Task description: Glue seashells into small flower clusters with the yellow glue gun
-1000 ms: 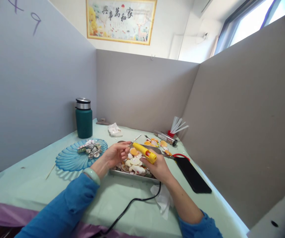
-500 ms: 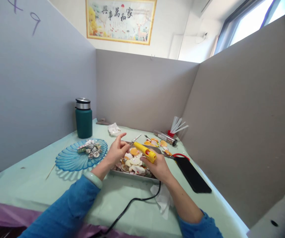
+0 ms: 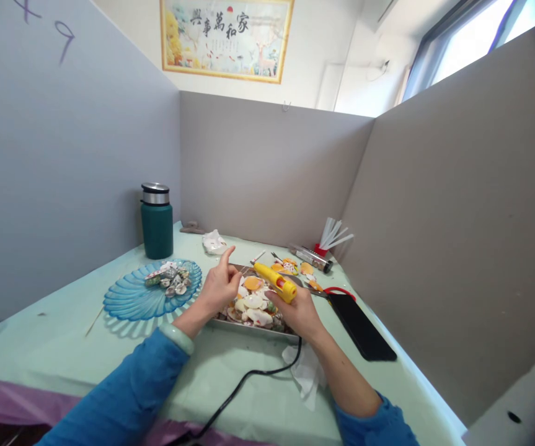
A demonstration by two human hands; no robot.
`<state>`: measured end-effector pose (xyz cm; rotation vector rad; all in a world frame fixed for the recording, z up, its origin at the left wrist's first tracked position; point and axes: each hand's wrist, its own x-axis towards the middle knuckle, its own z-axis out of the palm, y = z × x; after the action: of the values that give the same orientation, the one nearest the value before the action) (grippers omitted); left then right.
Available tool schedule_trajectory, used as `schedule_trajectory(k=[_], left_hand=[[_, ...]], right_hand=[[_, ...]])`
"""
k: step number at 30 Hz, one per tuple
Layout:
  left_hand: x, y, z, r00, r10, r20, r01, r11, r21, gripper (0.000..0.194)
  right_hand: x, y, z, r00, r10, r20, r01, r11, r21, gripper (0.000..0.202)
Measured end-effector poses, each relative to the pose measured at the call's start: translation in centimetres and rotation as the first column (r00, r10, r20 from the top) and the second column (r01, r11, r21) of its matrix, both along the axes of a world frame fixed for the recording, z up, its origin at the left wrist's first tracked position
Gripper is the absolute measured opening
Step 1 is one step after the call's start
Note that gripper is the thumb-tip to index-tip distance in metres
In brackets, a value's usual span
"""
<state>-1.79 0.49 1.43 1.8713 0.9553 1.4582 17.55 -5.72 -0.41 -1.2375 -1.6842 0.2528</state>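
Observation:
My right hand (image 3: 300, 310) is wrapped round a yellow glue gun (image 3: 274, 280), whose nozzle points up and left over a metal tray (image 3: 253, 329). Shells (image 3: 255, 302), white, orange and brown, fill the tray. Over the tray's left side is my left hand (image 3: 221, 286), its index finger raised and the others curled in; whether something small is between the fingertips is too small to tell. Thin strands seem to stretch between my left fingers and the nozzle. A black cord (image 3: 248, 375) runs from below my right hand to the front edge.
On the left, a blue scalloped plate (image 3: 125, 297) bears a shell cluster, with a green bottle (image 3: 157, 229) behind. To the right lie a black phone (image 3: 362, 328), red-handled scissors (image 3: 339, 291), glue sticks (image 3: 332, 234) and a clear tube (image 3: 311, 257). Tissue (image 3: 307, 375) lies in front.
My left hand has drawn slightly back from the nozzle, its index finger now more upright. The glue gun has shifted slightly to the right.

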Motion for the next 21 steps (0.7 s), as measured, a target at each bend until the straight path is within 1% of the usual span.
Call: schedule_trajectory(k=[3,6,8,12,15,17,21], left_hand=[[0.09,-0.05,-0.21,0.999,-0.033,0.014,0.033,0.999,0.013,0.068],[0.14,-0.14,-0.35,0.997,-0.077,-0.003,0.077,0.996,0.032,0.069],[0.14,-0.19,-0.38,0.996,-0.086,0.003,0.086,0.996,0.034,0.069],[0.11,-0.29,-0.33,0.996,-0.085,0.041,0.084,0.996,0.014,0.071],[0.1,-0.48,-0.16,0.993,-0.101,0.057,0.101,0.995,0.004,0.07],[0.11,-0.6,-0.04,0.989,-0.108,0.097,0.111,0.993,-0.025,0.068],[0.07,-0.54,0.0,0.984,-0.106,0.146,0.117,0.991,-0.063,0.063]], right_hand=[[-0.09,-0.07,0.1,1.0,0.023,0.003,-0.023,1.0,-0.005,0.031],[-0.12,-0.09,0.23,0.999,0.038,0.034,-0.038,0.999,-0.011,0.029],[-0.1,-0.08,0.28,0.997,0.048,0.06,-0.047,0.999,-0.024,0.027],[-0.03,-0.04,0.27,0.995,0.056,0.077,-0.053,0.998,-0.043,0.026],[-0.03,-0.06,0.24,0.998,0.031,0.05,-0.029,0.999,-0.033,0.027],[-0.05,-0.08,0.26,0.999,0.02,0.039,-0.019,0.999,-0.029,0.027],[-0.14,-0.12,0.32,0.997,0.049,0.067,-0.047,0.998,-0.029,0.025]])
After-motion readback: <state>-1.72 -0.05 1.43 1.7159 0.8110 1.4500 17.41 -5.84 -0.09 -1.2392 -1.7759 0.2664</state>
